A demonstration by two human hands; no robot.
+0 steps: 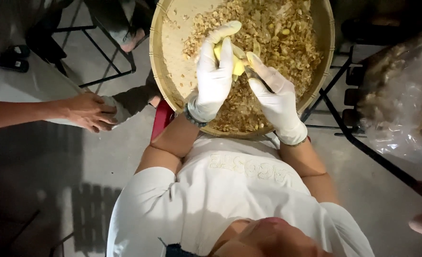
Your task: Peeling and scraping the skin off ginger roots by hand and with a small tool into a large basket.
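Peeling step, over the woven tray (pixel 159 62) of peelings: your left hand (pixel 214 71) grasps a yellow piece (pixel 238 66), your right hand (pixel 274 95) grips a small blade against it, calling for short, controlled strokes.

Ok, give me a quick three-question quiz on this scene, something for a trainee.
1. True or false: the left hand and the right hand both wear white gloves.
2. Which hand grips the yellow piece? A. left hand B. right hand C. neither
3. What fills the round woven tray?
Key: 1 true; 2 A; 3 pale brown peelings.
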